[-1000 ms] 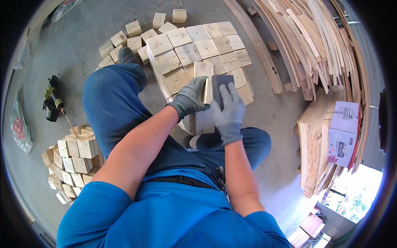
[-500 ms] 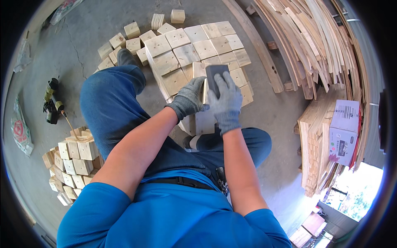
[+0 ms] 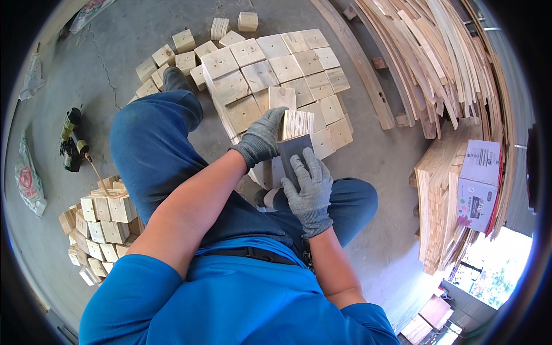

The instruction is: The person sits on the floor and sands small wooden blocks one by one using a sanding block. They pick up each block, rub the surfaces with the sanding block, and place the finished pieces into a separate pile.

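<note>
Wood block (image 3: 297,122), clamped in the left hand (image 3: 261,138), could twist loose if the right hand (image 3: 307,187), closed on the sanding pad (image 3: 292,154), presses unevenly.

The floor (image 3: 115,52) is bare grey concrete, with a thin crack running through it in the upper left of the frame. Daylight falls evenly across it. Along the upper right, long thin wooden strips (image 3: 437,63) lie heaped in a loose fan, and a single long plank (image 3: 359,69) rests on the floor beside them. At the right edge stands a stack of flat boards (image 3: 437,213). In the lower right corner, a bright opening (image 3: 497,267) shows sunlit greenery outside. A printed sack (image 3: 29,181) lies at the far left.
</note>
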`<action>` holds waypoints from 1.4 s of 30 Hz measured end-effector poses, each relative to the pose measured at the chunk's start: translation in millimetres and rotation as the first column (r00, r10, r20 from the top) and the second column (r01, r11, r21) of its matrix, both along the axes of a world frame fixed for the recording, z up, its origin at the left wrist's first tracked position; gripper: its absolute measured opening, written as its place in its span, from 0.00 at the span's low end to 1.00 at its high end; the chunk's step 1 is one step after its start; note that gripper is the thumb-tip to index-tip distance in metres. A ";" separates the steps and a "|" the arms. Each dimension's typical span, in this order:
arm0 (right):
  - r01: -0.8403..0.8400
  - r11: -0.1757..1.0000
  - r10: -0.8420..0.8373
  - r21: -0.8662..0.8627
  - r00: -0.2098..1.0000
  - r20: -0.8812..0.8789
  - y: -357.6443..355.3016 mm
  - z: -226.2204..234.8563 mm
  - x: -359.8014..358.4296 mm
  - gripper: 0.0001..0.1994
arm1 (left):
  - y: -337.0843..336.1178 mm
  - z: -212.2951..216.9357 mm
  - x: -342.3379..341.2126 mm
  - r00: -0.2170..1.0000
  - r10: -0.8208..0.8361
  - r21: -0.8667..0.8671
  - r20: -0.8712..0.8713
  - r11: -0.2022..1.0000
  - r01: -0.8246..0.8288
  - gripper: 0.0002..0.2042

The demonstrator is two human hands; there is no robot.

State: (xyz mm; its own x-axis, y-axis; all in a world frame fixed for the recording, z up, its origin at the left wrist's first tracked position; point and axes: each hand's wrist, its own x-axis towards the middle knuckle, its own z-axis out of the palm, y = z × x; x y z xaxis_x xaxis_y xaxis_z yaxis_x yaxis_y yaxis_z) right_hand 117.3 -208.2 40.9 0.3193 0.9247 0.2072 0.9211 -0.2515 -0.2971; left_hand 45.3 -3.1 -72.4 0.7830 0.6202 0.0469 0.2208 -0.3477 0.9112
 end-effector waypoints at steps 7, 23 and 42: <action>0.086 0.996 -0.085 -0.027 0.996 0.024 75.5 1.4 28.3 0.30 | 0.3 -10.1 2.0 1.000 0.020 -0.001 0.006 1.000 -0.020 0.55; 0.071 0.997 -0.072 -0.031 0.997 -0.010 0.7 0.4 7.9 0.32 | 0.4 1.9 0.9 0.999 -0.011 -0.015 -0.036 1.000 0.010 0.54; 0.217 0.976 -0.217 0.008 0.976 -0.028 52.1 -12.4 46.9 0.31 | 0.4 18.8 -0.1 0.991 -0.024 0.013 -0.131 1.000 0.026 0.55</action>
